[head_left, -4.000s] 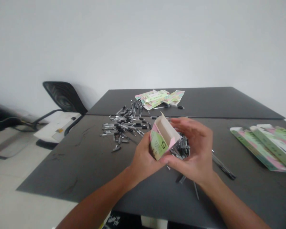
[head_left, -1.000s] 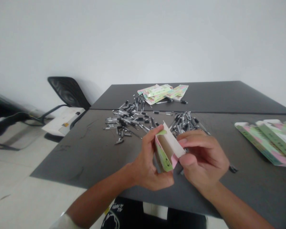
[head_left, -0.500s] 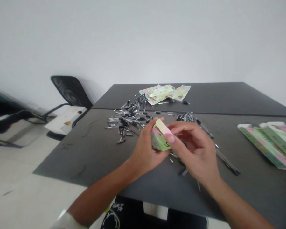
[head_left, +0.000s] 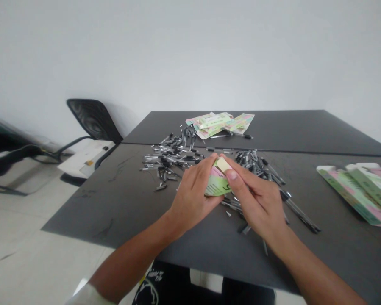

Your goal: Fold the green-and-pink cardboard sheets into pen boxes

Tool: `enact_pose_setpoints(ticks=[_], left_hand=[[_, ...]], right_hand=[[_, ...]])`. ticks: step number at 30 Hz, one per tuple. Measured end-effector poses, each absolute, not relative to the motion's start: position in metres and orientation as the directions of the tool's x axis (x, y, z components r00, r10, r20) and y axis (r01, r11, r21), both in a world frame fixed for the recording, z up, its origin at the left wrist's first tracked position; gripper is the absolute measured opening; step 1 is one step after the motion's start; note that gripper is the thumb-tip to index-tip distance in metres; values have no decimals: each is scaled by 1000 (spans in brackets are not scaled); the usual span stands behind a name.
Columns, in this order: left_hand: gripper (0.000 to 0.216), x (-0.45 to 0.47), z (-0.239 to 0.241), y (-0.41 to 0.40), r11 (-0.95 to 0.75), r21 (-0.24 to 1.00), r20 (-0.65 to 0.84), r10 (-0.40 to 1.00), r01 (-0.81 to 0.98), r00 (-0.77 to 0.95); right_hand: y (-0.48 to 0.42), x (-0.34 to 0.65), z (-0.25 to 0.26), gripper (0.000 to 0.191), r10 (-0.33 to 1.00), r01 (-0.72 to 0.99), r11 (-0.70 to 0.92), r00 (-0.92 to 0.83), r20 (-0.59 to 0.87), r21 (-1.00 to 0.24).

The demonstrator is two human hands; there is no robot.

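Between my hands, above the near part of the table, is a small green and pink cardboard box (head_left: pixel 218 185) with a pale end flap. My left hand (head_left: pixel 192 190) is wrapped round its left side. My right hand (head_left: pixel 260 197) grips the right side, thumb on the front by the flap and fingers behind the top edge. The box's far side and any contents are hidden by my fingers. Loose black and clear pens (head_left: pixel 169 157) lie in a heap beyond my left hand. More pens (head_left: pixel 249 161) are scattered behind and under my right hand.
Several flat green and pink cartons (head_left: pixel 215 124) lie at the back of the dark table (head_left: pixel 114 203). More cartons (head_left: pixel 358 192) rest at the right. A few pens (head_left: pixel 301 216) lie right of my right hand. A black mesh chair (head_left: pixel 93 120) stands to the left.
My right hand's fingers have closed in over the box's upper edge, nearer to my left hand. The box has tilted slightly, and its flap is more covered by my right hand.
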State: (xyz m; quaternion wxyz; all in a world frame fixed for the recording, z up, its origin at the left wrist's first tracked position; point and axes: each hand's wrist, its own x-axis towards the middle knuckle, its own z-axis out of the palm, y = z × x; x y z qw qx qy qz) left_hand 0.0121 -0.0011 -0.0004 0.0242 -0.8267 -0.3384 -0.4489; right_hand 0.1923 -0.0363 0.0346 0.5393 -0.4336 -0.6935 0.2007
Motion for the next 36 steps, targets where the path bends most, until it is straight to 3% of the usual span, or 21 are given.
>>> enact_pose_setpoints(ticks=[8,18,27,31,36], left_hand=[[101,11,5,-4,-769,234,739,539,595,405],[98,8,7,-5,-750,229,719,560,620,412],[97,8,9,-7,-743,270,699,589,612,406],[97,8,11,-7,-746,291,700,593,599,399],[98,8,14,-9,-748,321,684,607,581,404]], right_hand=[[-38,193,35,39,789,437,566,-44,612,-699],[-37,194,39,42,694,683,591,-159,702,-429],[-34,200,33,51,625,782,588,-278,730,-206],[-34,199,33,59,630,773,604,-313,711,-194],[-34,196,31,67,648,726,629,-294,702,-276]])
